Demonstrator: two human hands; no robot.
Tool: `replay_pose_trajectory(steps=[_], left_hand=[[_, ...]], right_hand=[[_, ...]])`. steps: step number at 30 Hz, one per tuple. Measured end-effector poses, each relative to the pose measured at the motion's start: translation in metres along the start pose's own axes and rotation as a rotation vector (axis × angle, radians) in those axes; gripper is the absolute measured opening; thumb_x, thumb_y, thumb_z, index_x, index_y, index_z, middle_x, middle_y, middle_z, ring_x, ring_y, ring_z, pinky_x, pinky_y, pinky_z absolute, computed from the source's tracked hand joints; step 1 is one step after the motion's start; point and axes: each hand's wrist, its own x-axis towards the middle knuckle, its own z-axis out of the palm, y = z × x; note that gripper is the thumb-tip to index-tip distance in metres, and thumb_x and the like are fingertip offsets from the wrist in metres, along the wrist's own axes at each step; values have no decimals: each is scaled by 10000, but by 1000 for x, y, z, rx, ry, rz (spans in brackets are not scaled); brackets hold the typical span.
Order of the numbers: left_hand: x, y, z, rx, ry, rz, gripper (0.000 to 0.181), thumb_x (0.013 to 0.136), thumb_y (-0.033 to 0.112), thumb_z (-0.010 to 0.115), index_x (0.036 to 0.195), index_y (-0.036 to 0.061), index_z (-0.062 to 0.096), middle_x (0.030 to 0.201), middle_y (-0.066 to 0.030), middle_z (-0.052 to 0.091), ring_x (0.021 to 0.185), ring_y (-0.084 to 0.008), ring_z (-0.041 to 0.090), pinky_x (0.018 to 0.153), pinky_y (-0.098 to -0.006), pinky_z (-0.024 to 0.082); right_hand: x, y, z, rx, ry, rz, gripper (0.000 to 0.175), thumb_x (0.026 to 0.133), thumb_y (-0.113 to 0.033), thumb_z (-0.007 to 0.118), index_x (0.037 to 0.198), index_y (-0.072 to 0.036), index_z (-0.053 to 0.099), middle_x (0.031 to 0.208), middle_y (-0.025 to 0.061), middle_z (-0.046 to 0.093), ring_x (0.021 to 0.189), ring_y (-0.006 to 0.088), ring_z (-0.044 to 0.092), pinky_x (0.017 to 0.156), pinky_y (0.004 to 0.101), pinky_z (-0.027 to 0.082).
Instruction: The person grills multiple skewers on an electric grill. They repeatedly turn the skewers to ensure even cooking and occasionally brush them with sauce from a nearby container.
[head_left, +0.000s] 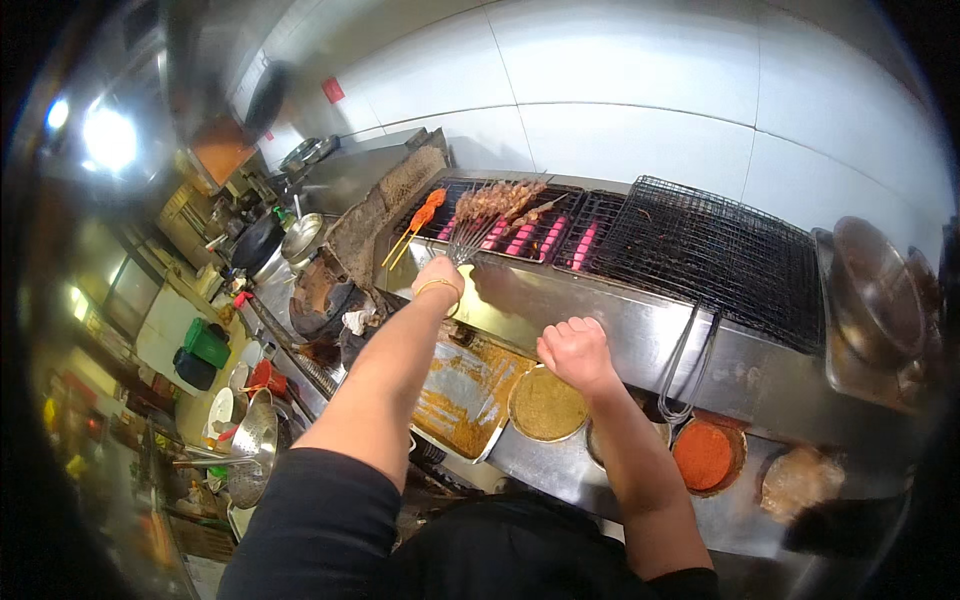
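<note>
My left hand (439, 277), with a bracelet at the wrist, grips the ends of a bunch of metal skewers (469, 238) at the grill's front edge. The skewered meat (499, 199) lies over the glowing pink bars of the grill (571, 196). To its left, two wooden sticks hold orange-red food (428, 208). My right hand (576, 346) is a closed fist above a round container of greenish-yellow powder (548, 405); what may be inside its fingers is hidden. A metal tray (471, 397) smeared with brown-yellow powder lies between my forearms.
Black wire grates (720, 255) cover the grill's right part, with a bundle of bare skewers (686, 375) before them. Red powder (703, 454) fills a bowl at the lower right. Metal bowls (877, 289) stand far right. A colander (255, 450) and a pan (303, 238) are on the left.
</note>
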Motion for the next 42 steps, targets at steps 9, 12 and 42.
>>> replay_pose_trajectory(steps=[9, 12, 42], left_hand=[[-14, -10, -6, -1176, -606, 11, 250, 959, 155, 473, 1151, 97, 623, 599, 60, 412, 433, -62, 362, 363, -240, 272], [-29, -16, -8, -1513, -1048, -16, 311, 1000, 167, 426, 1288, 95, 521, 593, 72, 342, 424, -50, 290, 363, -217, 242], [4, -14, 66, -2343, -2155, -187, 509, 973, 155, 439, 1456, 38, 332, 730, -4, 481, 481, -83, 390, 457, -234, 336]], right_hand=[[2, 0, 1, -123, -119, 55, 271, 654, -260, 733, 584, -157, 492, 577, 13, 501, 590, 202, 528, 556, 351, 421], [6, -7, 0, -152, -162, 36, 256, 656, -270, 734, 595, -163, 509, 592, 9, 502, 604, 199, 530, 549, 342, 414], [16, -16, 3, -343, -337, 30, 230, 678, -325, 722, 641, -184, 544, 605, -16, 493, 591, 181, 489, 571, 343, 361]])
